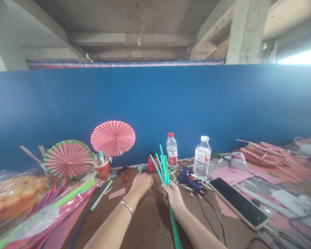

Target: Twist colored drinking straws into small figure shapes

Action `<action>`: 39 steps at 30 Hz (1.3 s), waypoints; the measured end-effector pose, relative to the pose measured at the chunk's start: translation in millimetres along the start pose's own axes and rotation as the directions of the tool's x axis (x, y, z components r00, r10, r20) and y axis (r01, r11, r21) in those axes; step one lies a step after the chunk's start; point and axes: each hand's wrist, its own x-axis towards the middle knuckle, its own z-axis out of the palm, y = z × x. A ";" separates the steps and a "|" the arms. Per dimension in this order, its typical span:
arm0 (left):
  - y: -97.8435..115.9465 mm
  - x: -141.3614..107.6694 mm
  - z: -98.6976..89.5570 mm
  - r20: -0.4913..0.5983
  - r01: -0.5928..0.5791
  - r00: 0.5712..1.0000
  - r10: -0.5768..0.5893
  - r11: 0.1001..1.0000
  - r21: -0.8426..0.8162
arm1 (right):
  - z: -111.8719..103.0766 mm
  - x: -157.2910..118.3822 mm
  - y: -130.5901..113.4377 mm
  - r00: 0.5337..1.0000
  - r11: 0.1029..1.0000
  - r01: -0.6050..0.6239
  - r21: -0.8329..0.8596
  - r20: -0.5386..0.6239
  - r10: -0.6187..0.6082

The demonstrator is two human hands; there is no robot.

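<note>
My right hand (173, 196) is wrapped round a bundle of green sticks (174, 226), whose upper ends fan out above the fist. The lower part of the bundle runs down toward the near edge of the view. My left hand (142, 183), with a silver bangle at the wrist, is to the left of the bundle over the brown table (145, 224). Its fingers are curled together, and what they hold, if anything, is too small to make out. A red object (152, 164) stands just behind the hands.
Bottles (172, 152) (202, 160) and a blue glue gun (188, 179) lie beyond my right hand; a phone (238, 202) and pink paper are rightward. Pink paper fans (113, 137), a pen cup (102, 170) and plastic-wrapped materials (41, 218) are leftward. A blue partition (150, 103) stands behind.
</note>
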 end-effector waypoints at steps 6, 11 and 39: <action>2.8 1.5 3.9 0.010 -0.007 1.000 0.007 0.999 0.032 | 0.4 -1.9 -1.9 1.000 1.000 -0.002 -0.010 -0.014 0.002; 1.6 6.6 12.8 0.029 0.016 0.999 -0.017 0.999 0.043 | 0.9 -3.1 -3.8 1.000 0.999 0.003 -0.035 -0.021 -0.004; -8.3 0.9 7.7 -0.030 -0.052 0.998 0.051 0.998 -0.037 | 1.0 -2.7 -2.2 1.000 0.995 0.014 -0.102 -0.018 -0.016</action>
